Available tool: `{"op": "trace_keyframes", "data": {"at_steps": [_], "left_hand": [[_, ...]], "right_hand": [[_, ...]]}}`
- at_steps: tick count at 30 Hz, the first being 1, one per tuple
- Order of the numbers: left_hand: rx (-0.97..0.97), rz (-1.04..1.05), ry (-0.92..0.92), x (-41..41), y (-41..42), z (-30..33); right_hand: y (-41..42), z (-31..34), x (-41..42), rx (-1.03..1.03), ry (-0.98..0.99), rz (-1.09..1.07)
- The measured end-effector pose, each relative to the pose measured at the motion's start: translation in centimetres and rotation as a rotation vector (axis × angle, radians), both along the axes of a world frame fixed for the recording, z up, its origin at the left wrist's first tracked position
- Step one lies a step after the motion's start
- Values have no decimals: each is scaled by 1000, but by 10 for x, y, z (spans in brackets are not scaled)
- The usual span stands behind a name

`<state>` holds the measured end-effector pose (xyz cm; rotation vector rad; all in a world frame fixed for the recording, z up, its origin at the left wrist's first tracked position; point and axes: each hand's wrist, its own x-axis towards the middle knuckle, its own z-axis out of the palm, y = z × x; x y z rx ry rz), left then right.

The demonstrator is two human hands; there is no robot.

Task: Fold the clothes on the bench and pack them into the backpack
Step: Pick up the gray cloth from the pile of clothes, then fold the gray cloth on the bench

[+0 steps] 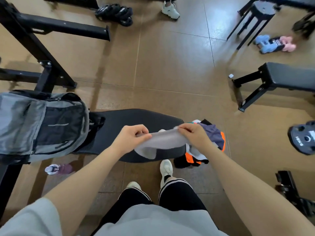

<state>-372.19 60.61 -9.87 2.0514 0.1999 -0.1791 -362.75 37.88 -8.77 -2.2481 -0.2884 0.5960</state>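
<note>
A light grey garment [163, 142] is stretched between my hands above the black padded bench [122, 123]. My left hand [131, 137] pinches its left edge and my right hand [194, 135] pinches its right edge; part of the cloth hangs down below. A pile of clothes [211, 138] in purple, orange, white and black lies on the bench's right end, partly hidden by my right hand. The grey and black backpack [42, 125] stands on the bench's left end, its front facing me.
A black rack frame [51, 65] stands behind the backpack. Another bench [281, 79] and a weight plate [303, 138] are on the right. A small dumbbell [58, 168] lies on the floor under the bench. My feet [166, 169] stand close to the bench.
</note>
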Motion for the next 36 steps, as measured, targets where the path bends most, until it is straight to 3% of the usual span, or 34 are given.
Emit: {"op": "trace_keyframes", "data": {"at_steps": [5, 10, 15, 22, 25, 29, 33, 36], "left_hand": [[316, -118, -51, -11, 15, -18], [490, -74, 113, 36, 31, -80], [517, 14, 248, 95, 45, -185], [596, 118, 287, 177, 38, -297], [634, 135, 245, 204, 36, -320], [622, 218, 76, 232, 27, -341], [633, 209, 217, 213, 21, -353], [591, 238, 291, 173, 26, -348]], "right_hand": [[-7, -12, 6, -91, 97, 145], [25, -80, 58, -352, -14, 283], [47, -184, 114, -476, 29, 340], [52, -307, 196, -539, -44, 348], [51, -330, 221, -538, -109, 403], [47, -349, 250, -473, -138, 261], [46, -355, 249, -627, -81, 429], [64, -344, 231, -558, -135, 575]]}}
